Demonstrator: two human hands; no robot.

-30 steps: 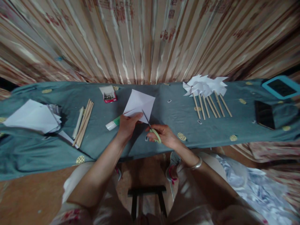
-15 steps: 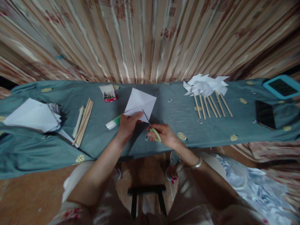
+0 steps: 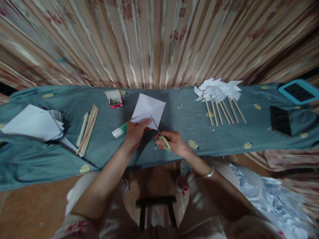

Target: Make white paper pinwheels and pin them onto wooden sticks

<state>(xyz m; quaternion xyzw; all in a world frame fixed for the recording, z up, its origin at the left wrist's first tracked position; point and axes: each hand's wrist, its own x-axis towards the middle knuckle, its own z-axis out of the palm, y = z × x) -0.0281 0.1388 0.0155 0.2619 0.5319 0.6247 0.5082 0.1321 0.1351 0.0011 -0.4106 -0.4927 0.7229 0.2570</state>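
Note:
My left hand (image 3: 136,133) pinches the lower corner of a white paper square (image 3: 149,108), thumb on top and fingers beneath. A pair of scissors (image 3: 164,142) with pale green handles is in my right hand (image 3: 175,143), its blades at the paper's lower edge and pointing toward the middle. One dark blade shows over the paper. Just left of my left hand lies a glue stick (image 3: 119,131) with a white cap and green body, partly hidden by the hand and paper.
A small open box of metal pins (image 3: 116,100) stands behind. Leftward lie wooden sticks (image 3: 89,131), a white candle-like rod (image 3: 82,129) and stacked paper sheets (image 3: 32,123). Rightward are several paper pinwheels (image 3: 219,90) on sticks, a black phone (image 3: 281,121) and a blue-framed tablet (image 3: 299,92).
Both hands, the paper and the scissors hold nearly the same pose. The whole view has shifted very slightly; nothing was taken hold of or let go.

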